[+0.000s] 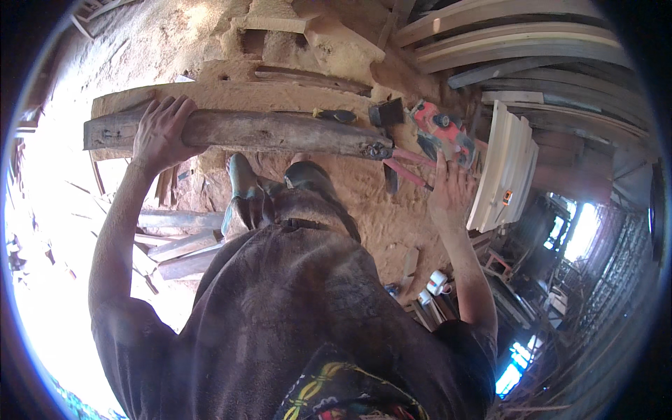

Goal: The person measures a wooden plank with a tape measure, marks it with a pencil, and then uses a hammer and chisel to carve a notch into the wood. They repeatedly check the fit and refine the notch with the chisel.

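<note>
A long, weathered wooden beam (280, 133) lies crosswise in front of me on a wider board (115, 105). My left hand (166, 133) is wrapped over the beam near its left end. At the beam's right end, by a dark, knotty spot, sits the head of red-handled pincers (409, 162). My right hand (451, 192) is at the far ends of their two handles, fingers bent over; the palm side is hidden. Just beyond the fingers rests a red electric planer (442, 126). Behind the beam lies a yellow-and-black handled tool (336, 115), possibly a screwdriver.
A dark block (386, 112) stands beside the planer. Pale planed boards (500, 168) are stacked at the right, bearing a small orange item (507, 197). Long timbers (518, 42) fill the far right. Sawdust covers the ground, and offcuts (185, 248) lie at left.
</note>
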Motion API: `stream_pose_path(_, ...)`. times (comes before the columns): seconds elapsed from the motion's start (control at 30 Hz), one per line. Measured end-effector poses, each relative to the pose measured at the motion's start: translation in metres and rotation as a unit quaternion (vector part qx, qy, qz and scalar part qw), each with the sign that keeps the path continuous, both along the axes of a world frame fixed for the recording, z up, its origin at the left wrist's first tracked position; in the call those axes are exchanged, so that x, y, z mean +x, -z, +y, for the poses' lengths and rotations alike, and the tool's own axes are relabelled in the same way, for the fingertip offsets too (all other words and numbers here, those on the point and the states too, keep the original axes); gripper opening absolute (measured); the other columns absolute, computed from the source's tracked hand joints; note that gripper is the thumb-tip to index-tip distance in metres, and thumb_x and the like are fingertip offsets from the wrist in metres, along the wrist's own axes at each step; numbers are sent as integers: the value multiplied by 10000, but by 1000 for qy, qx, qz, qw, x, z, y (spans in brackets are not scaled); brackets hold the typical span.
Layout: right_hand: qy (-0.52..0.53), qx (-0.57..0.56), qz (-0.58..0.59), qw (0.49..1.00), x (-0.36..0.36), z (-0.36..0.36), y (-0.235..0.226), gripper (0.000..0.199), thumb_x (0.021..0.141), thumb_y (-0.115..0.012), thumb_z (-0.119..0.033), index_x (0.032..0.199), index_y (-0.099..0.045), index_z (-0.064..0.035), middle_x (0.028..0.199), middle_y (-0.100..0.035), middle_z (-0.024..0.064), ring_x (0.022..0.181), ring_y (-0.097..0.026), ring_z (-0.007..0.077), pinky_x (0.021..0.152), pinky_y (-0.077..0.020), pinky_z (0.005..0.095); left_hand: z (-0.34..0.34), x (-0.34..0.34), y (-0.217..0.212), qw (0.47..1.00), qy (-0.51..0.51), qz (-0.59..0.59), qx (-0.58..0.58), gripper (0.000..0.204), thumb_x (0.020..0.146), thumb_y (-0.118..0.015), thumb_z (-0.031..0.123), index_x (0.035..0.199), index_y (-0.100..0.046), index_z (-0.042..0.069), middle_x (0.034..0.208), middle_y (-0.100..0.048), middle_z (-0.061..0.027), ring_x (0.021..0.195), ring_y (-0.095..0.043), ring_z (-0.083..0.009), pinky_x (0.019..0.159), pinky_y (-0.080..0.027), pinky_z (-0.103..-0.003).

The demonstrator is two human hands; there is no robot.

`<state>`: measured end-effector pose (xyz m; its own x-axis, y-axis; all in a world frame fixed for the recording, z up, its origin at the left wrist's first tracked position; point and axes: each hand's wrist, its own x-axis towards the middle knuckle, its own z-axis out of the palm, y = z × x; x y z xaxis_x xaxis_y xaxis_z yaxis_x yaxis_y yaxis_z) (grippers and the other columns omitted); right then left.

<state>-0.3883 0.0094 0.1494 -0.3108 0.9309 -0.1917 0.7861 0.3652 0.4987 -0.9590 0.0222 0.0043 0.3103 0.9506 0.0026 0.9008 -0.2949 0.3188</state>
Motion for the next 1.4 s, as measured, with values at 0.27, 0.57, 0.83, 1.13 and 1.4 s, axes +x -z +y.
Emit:
stream_pose_path(0.27, -4, -23, 86, 996, 4, 5, -2, 740, 951, -644, -10, 1636, -384, -121, 1419, -521, 214, 1373, -491, 430, 1118, -418, 562, 0, -4, 4, 998, -8, -10, -66, 814, 603, -948, 359, 1290, -571, 135, 1269, -647, -106, 1228, -613, -360, 1096, -453, -576)
stream_pose_path(0.57, 32, -51, 130, 990, 30, 12, -26, 913, 779, -691, 122, 1614, -412, -117, 1439, -486, 210, 1397, -470, 434, 1151, -427, 544, 1, 2, -4, 997, -11, 16, -74, 803, 655, -942, 424, 1303, -558, 148, 1241, -634, -63, 1228, -621, -280, 1108, -453, -499)
stream_pose_path(0.83, 153, -235, 127, 952, -18, 43, -68, 803, 816, -651, 98, 1577, -460, -73, 1469, -533, 249, 1366, -534, 436, 1130, -482, 517, -3, -1, 3, 997, -17, 5, -80, 846, 615, -954, 380, 1325, -575, 119, 1343, -644, -118, 1299, -603, -344, 1141, -433, -563)
stream_pose_path(1.13, 200, -314, 18, 928, -71, 82, -91, 535, 984, -678, -177, 1494, -566, -59, 1415, -621, 234, 1303, -605, 430, 1107, -492, 502, -5, -2, 10, 998, -18, -45, -43, 824, 640, -948, 409, 1316, -577, 120, 1316, -658, -117, 1250, -635, -342, 1135, -451, -559)
stream_pose_path(1.4, 182, -396, -117, 892, -114, 112, -96, 445, 983, -647, -191, 1385, -620, -2, 1230, -684, 297, 1130, -667, 477, 1010, -524, 562, -4, 0, 5, 998, -14, -25, -52, 787, 714, -931, 471, 1312, -569, 109, 1267, -652, -88, 1257, -621, -268, 1163, -449, -488)
